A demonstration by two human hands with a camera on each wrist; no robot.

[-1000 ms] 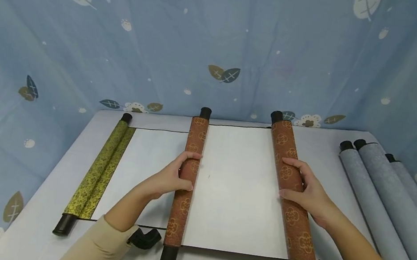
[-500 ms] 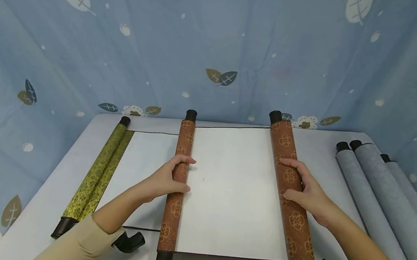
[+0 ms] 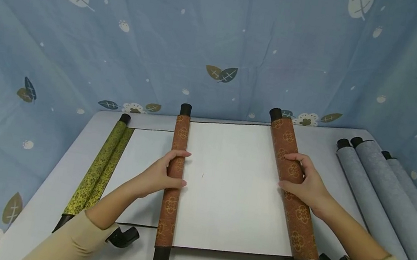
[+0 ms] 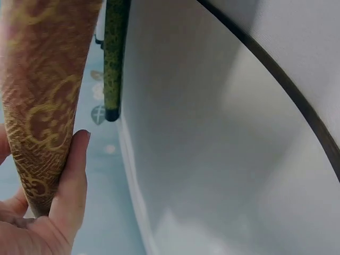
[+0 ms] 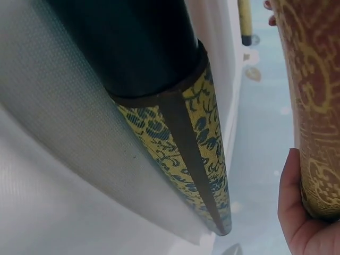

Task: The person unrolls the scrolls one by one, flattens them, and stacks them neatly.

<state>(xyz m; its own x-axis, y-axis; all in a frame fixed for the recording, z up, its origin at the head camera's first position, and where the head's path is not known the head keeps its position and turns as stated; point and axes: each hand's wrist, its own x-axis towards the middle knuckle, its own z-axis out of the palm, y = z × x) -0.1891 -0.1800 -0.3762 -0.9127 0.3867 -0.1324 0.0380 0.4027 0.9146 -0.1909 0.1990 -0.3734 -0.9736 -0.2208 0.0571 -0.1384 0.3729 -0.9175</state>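
A scroll with two reddish-brown rollers, patterned with gold flowers, is spread partway, with blank white paper between them. My left hand grips the left roller near its middle, fingers over the far side and thumb on the near side. My right hand holds the thicker right roller in the same way. Black knobs cap both rollers. In the left wrist view, thumb and fingers wrap the brown roller. The right wrist view shows a brown roller in the right hand.
A yellow-green scroll lies at the left, its white sheet running under the brown one. Its patterned far roller shows in the right wrist view. Several grey rolls lie at the right. A blue curtain hangs behind the table.
My left hand has moved left with its roller, widening the stretch of white paper. The right roller stays almost in place, with only a small shift of the right hand on it.
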